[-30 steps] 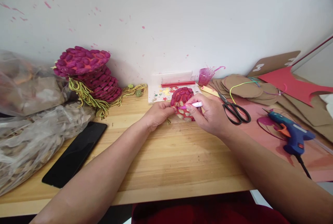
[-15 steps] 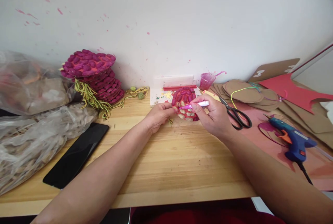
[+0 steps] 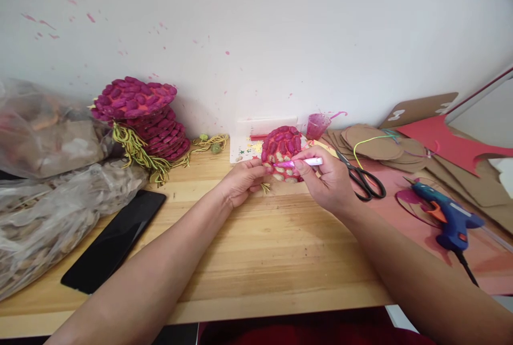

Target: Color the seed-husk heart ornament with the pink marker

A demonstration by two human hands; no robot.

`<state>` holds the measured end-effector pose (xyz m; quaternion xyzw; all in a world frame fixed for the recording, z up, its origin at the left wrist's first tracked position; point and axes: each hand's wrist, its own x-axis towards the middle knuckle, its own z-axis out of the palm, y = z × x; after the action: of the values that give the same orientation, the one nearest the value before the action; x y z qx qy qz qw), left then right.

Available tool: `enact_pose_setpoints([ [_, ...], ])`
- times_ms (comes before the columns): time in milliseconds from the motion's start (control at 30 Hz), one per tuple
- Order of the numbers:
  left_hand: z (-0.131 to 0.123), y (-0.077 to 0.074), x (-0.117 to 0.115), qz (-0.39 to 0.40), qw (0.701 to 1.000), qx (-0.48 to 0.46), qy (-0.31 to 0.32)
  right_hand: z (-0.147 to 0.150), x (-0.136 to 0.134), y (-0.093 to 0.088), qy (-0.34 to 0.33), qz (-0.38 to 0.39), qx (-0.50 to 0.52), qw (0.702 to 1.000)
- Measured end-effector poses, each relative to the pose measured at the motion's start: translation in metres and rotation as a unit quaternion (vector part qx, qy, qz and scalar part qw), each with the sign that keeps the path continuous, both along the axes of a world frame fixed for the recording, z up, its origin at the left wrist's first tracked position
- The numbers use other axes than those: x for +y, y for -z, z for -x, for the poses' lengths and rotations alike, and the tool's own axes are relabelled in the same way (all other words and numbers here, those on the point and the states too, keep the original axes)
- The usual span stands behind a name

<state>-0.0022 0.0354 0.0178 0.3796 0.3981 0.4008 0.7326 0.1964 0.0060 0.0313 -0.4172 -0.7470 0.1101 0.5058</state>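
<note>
A red disc covered with peanuts [image 3: 281, 144] is tilted up at the middle of the table. Its upper peanuts are magenta, while several lower ones keep their pale shell colour. At its lower left edge, my left hand [image 3: 245, 180] is closed, thumb and fingers pinching the rim. My right hand [image 3: 326, 176] grips a white paint marker [image 3: 310, 161] with a magenta front end. The marker's tip points left and lies against or just over the pale peanuts near my left fingertips. A short yellow-green tassel [image 3: 265, 188] hangs below the disc.
A stack of magenta peanut discs [image 3: 148, 115] stands left, beside plastic bags [image 3: 60, 216] and a black phone [image 3: 116, 240]. On the right are scissors [image 3: 366, 180], a blue glue gun [image 3: 452, 216], cardboard circles [image 3: 371, 142] and a pink-stained cup [image 3: 318, 125]. Star sequins lie behind the disc.
The disc has been raised and tilted slightly more towards me, moving a little left. Both hands stay on the disc and marker, with the marker now lying flatter.
</note>
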Motion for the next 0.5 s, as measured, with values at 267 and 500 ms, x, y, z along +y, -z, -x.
enact_pose_setpoints([
  [267, 0.0014, 0.0048, -0.0009, -0.019, 0.999, -0.021, 0.043, 0.0, 0.0015, 0.0014, -0.014, 0.015, 0.013, 1.0],
  [500, -0.0011, 0.0021, -0.0018, -0.042, 0.998, 0.011, 0.037, -0.0003, 0.0038, 0.0042, -0.03, 0.053, 0.049, 0.997],
])
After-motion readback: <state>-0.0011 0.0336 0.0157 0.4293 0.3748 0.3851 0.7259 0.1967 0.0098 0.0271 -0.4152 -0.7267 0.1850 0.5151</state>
